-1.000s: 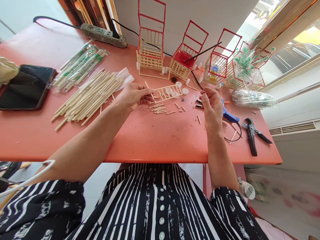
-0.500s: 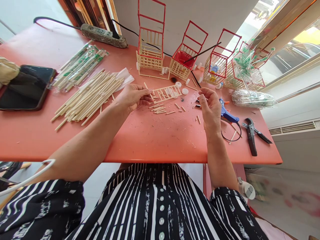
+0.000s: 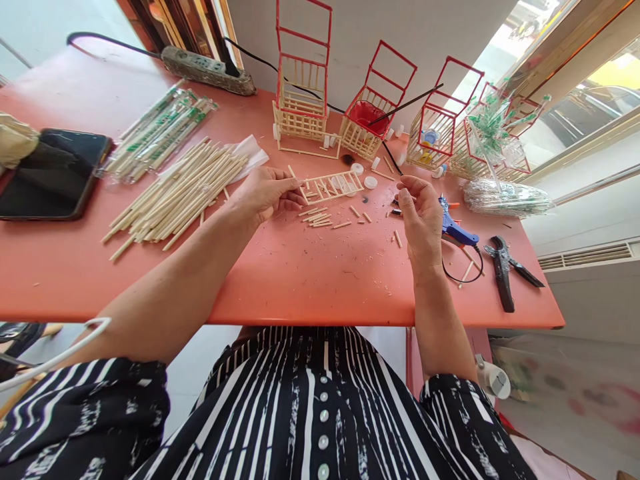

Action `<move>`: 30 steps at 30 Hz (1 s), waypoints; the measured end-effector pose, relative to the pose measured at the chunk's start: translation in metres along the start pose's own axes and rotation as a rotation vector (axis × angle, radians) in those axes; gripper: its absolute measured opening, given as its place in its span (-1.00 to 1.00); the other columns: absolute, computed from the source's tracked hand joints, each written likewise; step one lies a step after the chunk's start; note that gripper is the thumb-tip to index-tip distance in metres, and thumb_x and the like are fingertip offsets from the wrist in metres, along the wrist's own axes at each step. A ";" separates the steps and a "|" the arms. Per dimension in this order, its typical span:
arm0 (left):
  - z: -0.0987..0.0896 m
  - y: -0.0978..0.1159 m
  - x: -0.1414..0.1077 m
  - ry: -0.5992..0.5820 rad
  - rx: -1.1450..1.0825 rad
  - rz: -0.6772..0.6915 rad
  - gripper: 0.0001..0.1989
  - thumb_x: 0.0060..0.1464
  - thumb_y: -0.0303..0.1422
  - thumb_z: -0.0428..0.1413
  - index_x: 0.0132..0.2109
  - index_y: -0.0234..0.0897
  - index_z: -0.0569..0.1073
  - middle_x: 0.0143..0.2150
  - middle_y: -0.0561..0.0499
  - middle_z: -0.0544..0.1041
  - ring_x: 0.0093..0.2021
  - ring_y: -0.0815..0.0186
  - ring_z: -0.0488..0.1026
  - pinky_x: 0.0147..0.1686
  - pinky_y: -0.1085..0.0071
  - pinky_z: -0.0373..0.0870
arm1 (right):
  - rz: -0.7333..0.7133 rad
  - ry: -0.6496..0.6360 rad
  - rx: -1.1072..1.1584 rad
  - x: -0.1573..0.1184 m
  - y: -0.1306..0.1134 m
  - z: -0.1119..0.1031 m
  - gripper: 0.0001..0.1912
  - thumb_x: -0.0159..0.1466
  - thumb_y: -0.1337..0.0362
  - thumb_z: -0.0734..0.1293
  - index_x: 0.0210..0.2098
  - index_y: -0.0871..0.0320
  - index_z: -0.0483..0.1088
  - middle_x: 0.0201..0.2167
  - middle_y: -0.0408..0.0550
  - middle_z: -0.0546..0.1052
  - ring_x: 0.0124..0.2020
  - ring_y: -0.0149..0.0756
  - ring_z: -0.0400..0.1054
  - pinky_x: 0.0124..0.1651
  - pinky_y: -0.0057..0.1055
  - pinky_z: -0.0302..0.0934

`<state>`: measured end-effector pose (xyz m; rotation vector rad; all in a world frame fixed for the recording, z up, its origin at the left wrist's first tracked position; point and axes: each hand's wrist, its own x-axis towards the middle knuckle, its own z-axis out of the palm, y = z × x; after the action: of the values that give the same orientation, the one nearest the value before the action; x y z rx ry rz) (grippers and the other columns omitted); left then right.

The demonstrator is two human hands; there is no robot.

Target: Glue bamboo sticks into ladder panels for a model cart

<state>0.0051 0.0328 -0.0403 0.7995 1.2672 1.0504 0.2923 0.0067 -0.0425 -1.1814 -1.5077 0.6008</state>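
Note:
My left hand (image 3: 273,192) pinches the left end of a small ladder-shaped frame of bamboo sticks (image 3: 333,187), held low over the red table. Short cut sticks (image 3: 317,217) lie just below the frame. My right hand (image 3: 420,207) is raised to the right of the frame, apart from it, thumb and fingers closed together; what they hold, if anything, is too small to make out. Beside that hand lies a blue glue gun (image 3: 459,233), partly hidden behind it. White bottle caps (image 3: 370,182) lie beyond the frame's right end.
Small stick-built carts with red handles (image 3: 303,120) stand along the back. Bundled bamboo sticks (image 3: 180,193), wrapped chopsticks (image 3: 160,133), a phone (image 3: 53,175) and a power strip (image 3: 207,70) are at left. Black-handled cutters (image 3: 504,273) and a plastic-wrapped bundle (image 3: 505,198) are at right.

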 end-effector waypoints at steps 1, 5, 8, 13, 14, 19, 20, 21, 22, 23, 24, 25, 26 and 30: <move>0.000 0.000 0.000 0.000 0.002 0.003 -0.71 0.24 -0.60 0.12 -0.48 -0.37 0.44 -0.60 -0.03 0.50 -0.61 0.40 0.50 -0.59 0.60 0.42 | -0.001 0.000 0.002 0.000 0.000 0.000 -0.53 0.33 -0.20 0.41 0.02 -0.01 0.46 -0.06 -0.03 0.58 -0.09 -0.22 0.51 0.06 -0.16 0.47; -0.001 0.000 0.002 -0.001 0.019 0.011 -0.70 0.25 -0.59 0.10 -0.48 -0.37 0.43 -0.58 -0.02 0.50 -0.61 0.41 0.50 -0.58 0.60 0.42 | -0.005 -0.004 0.004 0.000 -0.001 0.000 -0.55 0.34 -0.18 0.40 0.01 -0.01 0.46 -0.06 -0.04 0.58 -0.11 -0.24 0.51 0.05 -0.19 0.46; -0.001 0.000 0.002 0.001 0.034 0.009 -0.73 0.24 -0.57 0.12 -0.47 -0.37 0.43 -0.57 -0.02 0.51 -0.61 0.42 0.49 -0.53 0.59 0.45 | -0.011 -0.006 -0.002 -0.001 -0.001 0.000 -0.57 0.35 -0.16 0.39 0.01 -0.01 0.46 -0.07 -0.05 0.57 -0.13 -0.25 0.50 0.02 -0.21 0.45; -0.001 0.000 0.001 0.001 0.035 0.010 -0.74 0.21 -0.57 0.13 -0.47 -0.35 0.43 -0.57 -0.02 0.51 -0.60 0.40 0.51 -0.53 0.58 0.44 | 0.003 -0.016 -0.011 -0.001 -0.002 0.000 -0.57 0.35 -0.16 0.39 0.01 0.00 0.47 -0.06 -0.03 0.58 -0.14 -0.25 0.50 -0.01 -0.21 0.45; -0.001 0.000 0.001 0.000 0.033 0.012 -0.75 0.20 -0.57 0.13 -0.47 -0.35 0.43 -0.57 -0.02 0.51 -0.60 0.40 0.51 -0.53 0.57 0.45 | 0.009 -0.020 -0.015 -0.001 -0.002 0.000 -0.56 0.35 -0.17 0.38 0.02 0.00 0.47 -0.05 -0.02 0.59 -0.14 -0.24 0.51 -0.01 -0.21 0.45; -0.002 -0.001 0.002 0.011 0.049 0.011 -0.77 0.18 -0.54 0.16 -0.46 -0.33 0.43 -0.57 -0.03 0.53 -0.59 0.39 0.51 -0.51 0.55 0.47 | 0.019 -0.110 -0.139 -0.004 -0.008 0.004 -0.59 0.39 -0.10 0.37 0.03 0.03 0.53 -0.01 0.01 0.62 -0.12 -0.23 0.52 -0.03 -0.24 0.43; -0.002 -0.001 0.002 0.010 0.060 0.006 -0.77 0.19 -0.54 0.15 -0.46 -0.33 0.43 -0.57 -0.03 0.52 -0.59 0.39 0.51 -0.52 0.56 0.47 | 0.002 -0.155 -0.192 -0.006 -0.010 0.007 -0.63 0.39 -0.06 0.37 0.02 0.04 0.54 0.00 0.01 0.62 -0.12 -0.23 0.52 -0.03 -0.24 0.42; -0.003 -0.001 0.003 0.009 0.071 0.001 -0.76 0.20 -0.54 0.13 -0.46 -0.32 0.42 -0.58 -0.03 0.52 -0.59 0.39 0.51 -0.54 0.56 0.46 | -0.020 -0.207 -0.247 -0.009 -0.012 0.010 -0.66 0.39 -0.01 0.38 0.02 0.04 0.56 0.02 0.01 0.62 -0.11 -0.22 0.52 -0.01 -0.23 0.41; -0.003 -0.001 0.003 0.006 0.082 -0.001 -0.75 0.20 -0.53 0.12 -0.47 -0.32 0.42 -0.58 -0.04 0.53 -0.59 0.38 0.52 -0.55 0.56 0.46 | -0.049 -0.262 -0.299 -0.012 -0.014 0.014 -0.70 0.39 0.04 0.40 0.02 0.03 0.57 0.03 0.02 0.62 -0.10 -0.21 0.51 0.02 -0.22 0.40; -0.003 -0.002 0.004 0.004 0.093 -0.001 -0.75 0.20 -0.53 0.11 -0.47 -0.32 0.42 -0.57 -0.05 0.53 -0.58 0.37 0.52 -0.55 0.56 0.46 | -0.080 -0.318 -0.343 -0.015 -0.015 0.019 -0.73 0.39 0.10 0.41 0.03 0.03 0.58 0.05 0.02 0.61 -0.07 -0.18 0.51 0.07 -0.20 0.39; -0.004 -0.002 0.004 0.005 0.102 0.003 -0.75 0.19 -0.53 0.12 -0.47 -0.31 0.41 -0.57 -0.06 0.54 -0.57 0.35 0.54 -0.56 0.55 0.46 | -0.109 -0.370 -0.380 -0.018 -0.016 0.024 -0.74 0.39 0.15 0.42 0.04 0.03 0.58 0.05 0.04 0.60 -0.04 -0.16 0.50 0.11 -0.18 0.37; -0.004 -0.002 0.005 0.006 0.110 0.007 -0.76 0.18 -0.53 0.12 -0.48 -0.31 0.41 -0.57 -0.07 0.55 -0.56 0.33 0.56 -0.56 0.55 0.46 | -0.132 -0.420 -0.413 -0.021 -0.016 0.028 -0.74 0.39 0.19 0.42 0.05 0.04 0.58 0.05 0.06 0.59 0.00 -0.12 0.49 0.15 -0.17 0.35; -0.004 -0.002 0.005 0.009 0.114 0.013 -0.77 0.16 -0.53 0.14 -0.47 -0.30 0.41 -0.56 -0.07 0.55 -0.54 0.31 0.58 -0.56 0.54 0.47 | -0.148 -0.465 -0.445 -0.024 -0.016 0.033 -0.74 0.39 0.24 0.42 0.05 0.07 0.58 0.04 0.08 0.59 0.04 -0.09 0.48 0.18 -0.15 0.33; -0.004 -0.004 0.007 0.034 0.120 0.043 -0.80 0.09 -0.52 0.20 -0.46 -0.29 0.40 -0.59 -0.05 0.52 -0.53 0.27 0.60 -0.57 0.56 0.46 | -0.161 -0.563 -0.563 -0.030 -0.014 0.042 -0.82 0.40 0.34 0.38 -0.02 0.10 0.58 -0.01 0.10 0.58 0.09 -0.04 0.45 0.19 -0.15 0.28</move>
<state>0.0017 0.0374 -0.0471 0.9067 1.3568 1.0329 0.2463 -0.0167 -0.0556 -1.3510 -2.3349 0.4248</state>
